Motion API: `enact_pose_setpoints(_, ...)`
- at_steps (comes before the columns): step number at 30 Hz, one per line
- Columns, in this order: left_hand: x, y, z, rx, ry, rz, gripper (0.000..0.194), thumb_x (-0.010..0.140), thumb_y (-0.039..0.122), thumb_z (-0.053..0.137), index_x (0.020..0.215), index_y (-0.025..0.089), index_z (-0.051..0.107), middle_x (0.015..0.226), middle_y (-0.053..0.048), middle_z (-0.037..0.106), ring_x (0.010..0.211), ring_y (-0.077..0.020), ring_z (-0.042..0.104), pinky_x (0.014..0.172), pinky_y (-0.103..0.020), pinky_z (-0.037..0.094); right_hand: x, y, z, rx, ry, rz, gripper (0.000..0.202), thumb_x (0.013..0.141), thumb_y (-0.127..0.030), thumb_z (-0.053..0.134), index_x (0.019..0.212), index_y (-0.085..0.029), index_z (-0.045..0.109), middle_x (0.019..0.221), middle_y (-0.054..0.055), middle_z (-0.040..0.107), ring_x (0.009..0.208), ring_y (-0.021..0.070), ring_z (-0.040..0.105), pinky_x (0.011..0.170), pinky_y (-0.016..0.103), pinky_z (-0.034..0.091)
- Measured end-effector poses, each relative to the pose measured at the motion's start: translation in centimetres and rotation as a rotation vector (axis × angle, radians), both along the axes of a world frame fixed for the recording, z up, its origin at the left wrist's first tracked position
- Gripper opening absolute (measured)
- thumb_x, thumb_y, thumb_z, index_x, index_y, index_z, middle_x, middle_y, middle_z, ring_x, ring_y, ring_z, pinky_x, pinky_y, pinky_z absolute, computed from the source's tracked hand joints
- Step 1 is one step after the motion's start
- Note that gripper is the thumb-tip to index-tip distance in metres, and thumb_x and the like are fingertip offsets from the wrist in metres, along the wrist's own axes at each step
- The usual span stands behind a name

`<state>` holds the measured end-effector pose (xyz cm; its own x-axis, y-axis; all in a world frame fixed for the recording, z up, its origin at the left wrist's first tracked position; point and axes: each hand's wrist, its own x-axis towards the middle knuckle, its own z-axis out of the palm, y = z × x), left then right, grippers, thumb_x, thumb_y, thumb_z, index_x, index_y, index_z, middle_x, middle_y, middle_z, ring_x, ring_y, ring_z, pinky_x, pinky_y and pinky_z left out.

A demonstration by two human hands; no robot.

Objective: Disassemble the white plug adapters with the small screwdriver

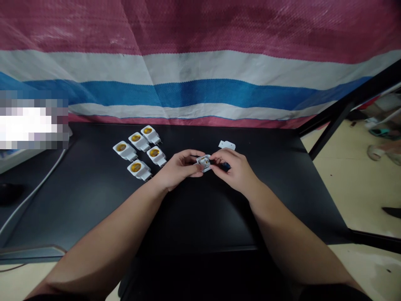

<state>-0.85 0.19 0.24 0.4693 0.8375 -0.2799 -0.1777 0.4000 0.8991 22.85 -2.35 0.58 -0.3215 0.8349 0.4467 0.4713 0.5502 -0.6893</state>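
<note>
A small white plastic housing [205, 163], hollow with small metal parts inside, is held over the black table in front of me. My left hand [183, 169] grips its left side, the thumb lying on its near edge and the fingers behind. At its right edge, the thumb and index fingertips of my right hand [233, 167] pinch the rim. Whether they also hold some small part cannot be made out. Just beyond my right hand lies a flat white plastic piece [227, 145]. Under that hand a dark blue object [225, 166] is partly hidden.
Several white plug-in units [137, 168] with round amber faces and metal prongs lie left of my hands. A white cable [40, 184] crosses the table's left side near a dark rounded object [11, 193]. Behind hangs a striped sheet [188, 92]; a black frame [335, 113] stands at right.
</note>
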Motion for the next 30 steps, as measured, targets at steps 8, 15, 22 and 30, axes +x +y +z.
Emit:
enact_pose_setpoints(8, 0.0, 0.3, -0.3, -0.038, -0.071, 0.09, 0.05, 0.075, 0.017, 0.099, 0.12, 0.019, 0.076, 0.107, -0.004, 0.079, 0.093, -0.013, 0.077, 0.083, -0.024, 0.068, -1.0, -0.5, 0.3, -0.114, 0.137, 0.027, 0.012, 0.092, -0.023, 0.076, 0.1, -0.026, 0.067, 0.097, 0.002, 0.068, 0.08, 0.0169, 0.067, 0.073, 0.035, 0.062)
enact_pose_setpoints(15, 0.2, 0.0, 0.1, -0.021, -0.112, 0.084, 0.054, 0.073, 0.018, 0.101, 0.121, 0.019, 0.075, 0.102, -0.003, 0.079, 0.091, -0.0134, 0.077, 0.078, -0.022, 0.068, -1.6, -0.4, -0.7, -0.364, 0.24, -0.063, 0.025, 0.092, -0.035, 0.078, 0.086, -0.026, 0.055, 0.076, -0.002, 0.06, 0.065, 0.0151, 0.059, 0.056, 0.031, 0.053)
enact_pose_setpoints(22, 0.3, -0.2, 0.0, 0.041, -0.105, 0.067, 0.054, 0.076, 0.019, 0.099, 0.122, 0.019, 0.073, 0.101, -0.002, 0.076, 0.09, -0.0137, 0.076, 0.079, -0.023, 0.068, -1.5, -0.5, -0.2, -0.211, 0.171, -0.143, 0.022, 0.089, -0.028, 0.08, 0.093, -0.026, 0.058, 0.084, -0.002, 0.057, 0.061, 0.0131, 0.055, 0.053, 0.03, 0.049)
enact_pose_setpoints(30, 0.8, -0.6, -0.3, 0.178, -0.05, -0.005, 0.069, 0.074, 0.008, 0.095, 0.136, 0.018, 0.067, 0.104, -0.002, 0.072, 0.089, -0.0131, 0.074, 0.086, -0.028, 0.066, -2.1, -0.9, 0.0, 0.047, 0.064, -0.218, 0.005, 0.092, -0.02, 0.076, 0.093, -0.024, 0.073, 0.093, 0.002, 0.062, 0.06, 0.012, 0.055, 0.059, 0.034, 0.053)
